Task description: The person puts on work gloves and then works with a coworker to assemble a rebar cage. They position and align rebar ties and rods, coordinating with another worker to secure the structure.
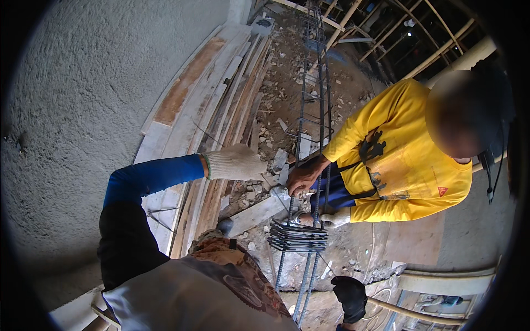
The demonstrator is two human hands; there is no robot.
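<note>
My left hand [237, 161], in a cream knitted glove, is closed left of the long steel rebar cage [302, 127]. A thin wire [207, 132] runs out of it on both sides. My right hand [349, 299], in a black glove, is curled low on the right of the cage. From it a thin line of metal reaches toward a bunch of dark steel stirrups [298, 237] around the bars; what the fingers grip is hidden. Across the cage, a co-worker's bare hand [302, 179] grasps a bar, and the co-worker's gloved hand [335, 218] is beside the stirrups.
Long timber planks [193, 105] lie along the rough grey wall [99, 83] on the left. Rubble and a loose board [256, 214] cover the ground under the cage. The co-worker in a yellow shirt [408, 149] is close on the right. Wooden poles [441, 49] stand behind.
</note>
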